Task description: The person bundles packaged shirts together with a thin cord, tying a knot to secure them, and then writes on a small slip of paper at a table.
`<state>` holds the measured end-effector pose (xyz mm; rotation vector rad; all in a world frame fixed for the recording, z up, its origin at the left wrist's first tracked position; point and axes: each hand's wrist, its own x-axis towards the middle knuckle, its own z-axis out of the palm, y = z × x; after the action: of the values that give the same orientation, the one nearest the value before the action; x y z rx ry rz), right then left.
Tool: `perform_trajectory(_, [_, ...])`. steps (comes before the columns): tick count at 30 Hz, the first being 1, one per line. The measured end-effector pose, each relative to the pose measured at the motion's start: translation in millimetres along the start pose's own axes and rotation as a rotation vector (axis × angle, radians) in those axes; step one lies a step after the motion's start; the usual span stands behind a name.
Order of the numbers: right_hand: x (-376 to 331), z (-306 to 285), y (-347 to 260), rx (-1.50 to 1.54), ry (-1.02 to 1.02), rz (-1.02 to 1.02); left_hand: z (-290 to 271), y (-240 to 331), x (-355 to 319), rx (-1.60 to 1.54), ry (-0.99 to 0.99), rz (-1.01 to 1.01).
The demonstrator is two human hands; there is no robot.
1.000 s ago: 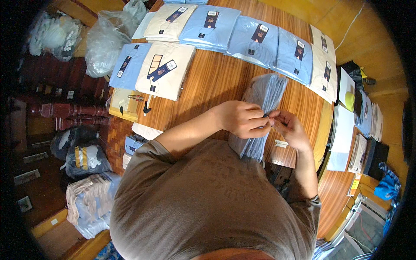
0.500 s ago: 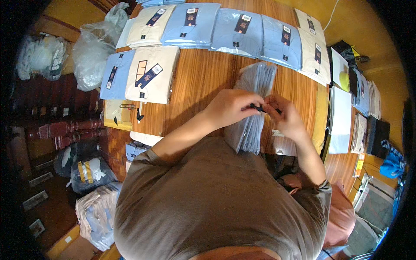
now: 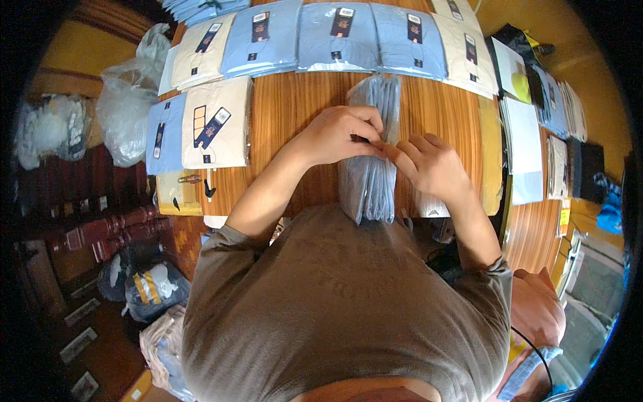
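Note:
A bundle of blue-grey folded garments in clear plastic [image 3: 370,191] stands on its edge at the table's near side, against my shirt. Over its upper part, my left hand [image 3: 337,136] closes its fingers on a dark strip [image 3: 360,139], of which only a short piece shows. From the right, my right hand [image 3: 429,164] meets it, thumb and forefinger pinched together at the left fingertips. The strip's run between the fingers is mostly hidden, so whether it circles the bundle I cannot tell.
Bagged, tagged blue shirts [image 3: 337,40] and cream shirts [image 3: 218,124] line the wooden table's [image 3: 295,100] far and left sides. A small tool [image 3: 189,179] lies at the left edge. Plastic bags [image 3: 127,120] stand beyond it. Another person [image 3: 536,301] is at the lower right.
My hands have shifted; the right hand's fingers are now folded in and pinching, and less of the dark strip shows. The whole view has swung slightly.

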<state>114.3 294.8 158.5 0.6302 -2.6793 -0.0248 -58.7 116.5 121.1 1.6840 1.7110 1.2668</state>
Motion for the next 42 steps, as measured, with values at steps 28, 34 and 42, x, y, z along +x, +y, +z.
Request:
perform_trajectory(28, [-28,-13,-56,0.263,-0.134,0.473,57,17,13,0.257,0.599,-0.125])
perform_trajectory(34, [-21,-5,-60,0.274,-0.057,0.563,36,49,20,0.735,0.154,-0.254])
perform_trajectory(42, [-28,-11,-60,0.218,-0.126,0.526,29,26,32,0.743,0.182,-0.133])
